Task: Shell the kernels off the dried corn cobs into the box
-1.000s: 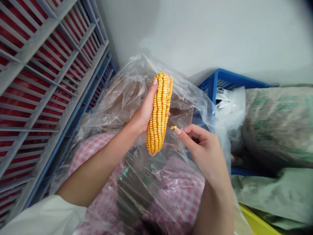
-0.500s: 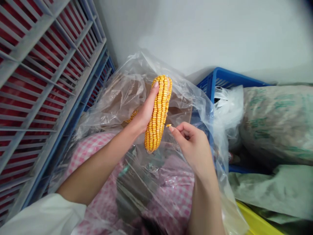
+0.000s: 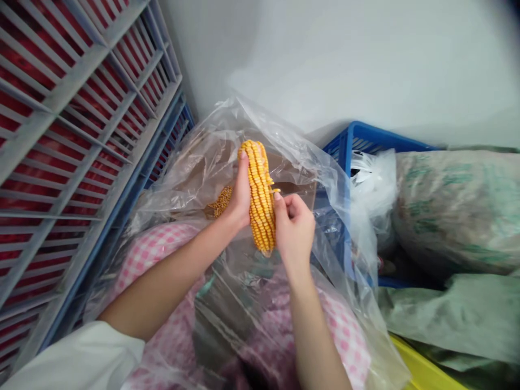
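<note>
My left hand (image 3: 239, 195) is closed round the left side of a yellow corn cob (image 3: 260, 208), its thumb lying along the upper part. The cob is held tilted, its kernels in long rows, with a paler strip near the top right. At the cob's right edge, my right hand (image 3: 296, 219) is pinched, and a corn kernel (image 3: 277, 190) shows at its thumb tip. Below and behind the left hand, a heap of loose kernels (image 3: 222, 201) lies in a clear plastic bag (image 3: 190, 157) spread open over my lap.
Slatted grey crates (image 3: 91, 143) with red contents rise on the left. To the right stands a blue crate (image 3: 348, 162) beside a stuffed sack (image 3: 455, 206) and a white plastic bag (image 3: 376, 179). A yellow edge (image 3: 422, 365) shows at lower right. Behind is a pale wall (image 3: 345, 59).
The cob and my left hand have shifted slightly left and down, and the cob's tilt has changed. My right hand has moved left and up, close against the cob.
</note>
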A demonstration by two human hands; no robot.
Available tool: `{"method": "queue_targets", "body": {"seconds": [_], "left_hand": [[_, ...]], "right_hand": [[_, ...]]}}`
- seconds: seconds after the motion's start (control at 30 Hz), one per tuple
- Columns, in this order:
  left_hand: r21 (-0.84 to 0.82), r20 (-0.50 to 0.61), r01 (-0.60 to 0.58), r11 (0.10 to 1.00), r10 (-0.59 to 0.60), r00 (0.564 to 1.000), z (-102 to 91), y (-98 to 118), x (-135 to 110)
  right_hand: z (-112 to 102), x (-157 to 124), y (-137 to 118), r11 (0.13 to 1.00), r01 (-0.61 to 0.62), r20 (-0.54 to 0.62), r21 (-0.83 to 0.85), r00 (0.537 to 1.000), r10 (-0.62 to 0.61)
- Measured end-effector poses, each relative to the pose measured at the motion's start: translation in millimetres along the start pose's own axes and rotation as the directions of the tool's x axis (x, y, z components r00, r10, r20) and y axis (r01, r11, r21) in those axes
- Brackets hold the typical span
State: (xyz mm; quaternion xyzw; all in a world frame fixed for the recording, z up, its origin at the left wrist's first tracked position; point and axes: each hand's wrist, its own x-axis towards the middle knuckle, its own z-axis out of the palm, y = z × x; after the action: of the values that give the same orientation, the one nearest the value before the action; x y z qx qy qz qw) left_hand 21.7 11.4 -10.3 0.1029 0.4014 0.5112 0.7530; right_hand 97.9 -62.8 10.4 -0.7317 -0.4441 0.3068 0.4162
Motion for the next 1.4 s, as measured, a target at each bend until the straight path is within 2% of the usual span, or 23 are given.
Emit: {"method": "queue_targets", "body": {"seconds": [0.13,0.33,0.5,0.67,0.83,0.9,1.07,1.23,1.3,1.4], "left_hand": [[0.032,-0.018,0.054,0.998,-0.053,0.998,1.7,5.1,-2.6],[0.121,-0.039,0.085,0.989,-0.081,0.996,4.7,24.7,-4.7],[0.057,-0.073,0.119,0.991,-0.115,0.991,7.6,27.4,-5.1],[0.053,-0.047,0.141,0.989,-0.138,0.989,8.3,23.0,-5.5],[0.067,-0.088,0.207,0.976,-0.201,0.976,8.5,19.0,-5.5],[0.110,-0.072,0.209,0.972,-0.202,0.977,7.8,18.0,-4.8],[0.262,0.059,0.192,0.946,-0.214,0.975,5.7,17.2,-2.5],[0.245,0.047,0.215,0.946,-0.233,0.971,9.6,20.3,-5.8],[0.212,0.038,0.198,0.957,-0.210,0.977,12.1,20.7,-8.4],[0.150,0.014,0.158,0.976,-0.162,0.987,14.8,20.3,-11.5]], "right_hand": [[-19.7,7.1,-4.9,1.000,-0.009,0.087,0.018,0.996,0.007],[-46.2,4.1,-9.9,0.999,0.008,0.275,-0.043,0.962,0.004],[-53.0,3.2,-11.0,0.998,-0.004,0.339,-0.066,0.940,0.026],[-58.5,5.4,-9.6,0.992,0.017,0.396,-0.128,0.918,0.035],[-63.7,6.5,-7.5,0.986,0.028,0.456,-0.163,0.889,0.050],[-64.2,6.4,-6.8,0.987,0.021,0.458,-0.157,0.888,0.053],[-64.8,7.3,-5.3,0.990,-0.006,0.468,-0.140,0.881,0.071],[-68.2,9.3,-6.0,0.996,-0.037,0.472,-0.085,0.879,0.073],[-66.5,8.7,-7.1,0.998,-0.060,0.420,-0.035,0.905,0.070],[-56.5,5.2,-9.0,0.999,-0.033,0.205,-0.004,0.978,0.034]]}}
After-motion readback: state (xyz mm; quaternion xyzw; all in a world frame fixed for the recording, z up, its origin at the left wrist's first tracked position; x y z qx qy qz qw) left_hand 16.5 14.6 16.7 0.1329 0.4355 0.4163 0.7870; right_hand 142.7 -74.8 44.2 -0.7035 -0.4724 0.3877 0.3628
